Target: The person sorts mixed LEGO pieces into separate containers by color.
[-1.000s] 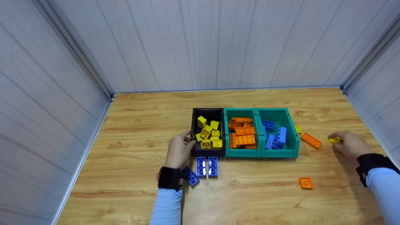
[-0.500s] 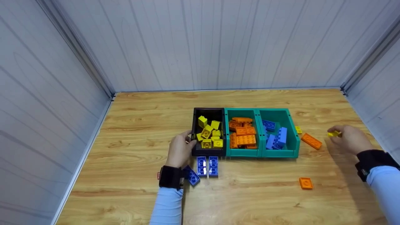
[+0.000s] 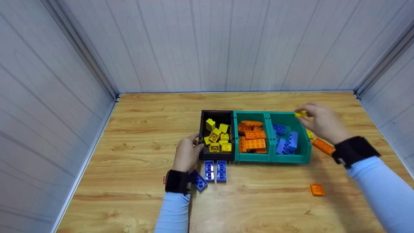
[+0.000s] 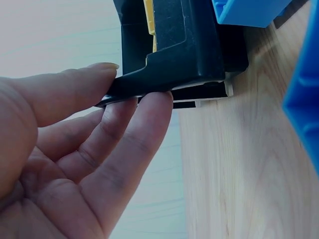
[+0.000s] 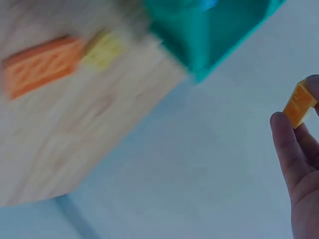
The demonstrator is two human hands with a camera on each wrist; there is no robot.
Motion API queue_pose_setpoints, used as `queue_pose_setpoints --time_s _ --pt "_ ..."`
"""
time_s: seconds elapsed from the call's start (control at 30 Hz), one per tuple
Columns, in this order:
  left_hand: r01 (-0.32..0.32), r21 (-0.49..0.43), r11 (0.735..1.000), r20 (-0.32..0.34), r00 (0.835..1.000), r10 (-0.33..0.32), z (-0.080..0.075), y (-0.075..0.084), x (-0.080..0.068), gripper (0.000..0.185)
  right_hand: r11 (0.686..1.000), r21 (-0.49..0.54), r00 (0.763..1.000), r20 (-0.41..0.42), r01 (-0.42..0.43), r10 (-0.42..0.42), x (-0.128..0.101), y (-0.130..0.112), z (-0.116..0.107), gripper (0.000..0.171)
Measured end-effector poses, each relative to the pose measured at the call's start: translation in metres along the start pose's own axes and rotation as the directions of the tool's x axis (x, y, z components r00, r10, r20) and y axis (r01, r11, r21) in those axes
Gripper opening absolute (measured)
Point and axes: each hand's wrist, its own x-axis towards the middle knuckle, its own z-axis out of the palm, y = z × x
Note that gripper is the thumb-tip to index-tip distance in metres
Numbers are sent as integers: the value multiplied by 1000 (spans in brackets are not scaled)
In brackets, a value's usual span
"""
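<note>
My left hand [image 3: 186,154] grips the left side rim of the black bin [image 3: 205,156], thumb on one face and fingers on the other in the left wrist view. Several yellow bricks [image 3: 214,135] lie in that bin. My right hand [image 3: 325,123] pinches a small yellow brick [image 3: 300,114] between thumb and fingertips, above the back right corner of the right green bin [image 3: 299,158]. Blue bricks [image 3: 292,141] lie inside this bin. Orange bricks [image 3: 255,144] fill much of the middle green bin [image 3: 252,158]. The three bins stand side by side.
Three blue bricks [image 3: 221,171] lie in front of the black bin, one beside the left wrist. Right of the bins are a yellow brick [image 3: 310,134] and a long orange brick [image 3: 322,146]. A square orange brick [image 3: 317,190] lies nearer the front. Pale walls [image 3: 210,48] enclose the table.
My right hand has carried the yellow brick up and left, from the table's right side to over the right green bin. The left hand keeps its grip on the black bin.
</note>
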Motion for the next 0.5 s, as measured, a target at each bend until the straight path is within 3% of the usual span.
queue_pose_setpoints --time_s 0.23,0.5 --pt "-8 18 1000 -9 1000 8 -1 1 0 43 967 103 970 47 231 -237 40 -75 43 27" --pt "-20 24 1000 -16 1000 20 2 0 1 42 955 155 934 221 252 -282 64 -138 98 26"
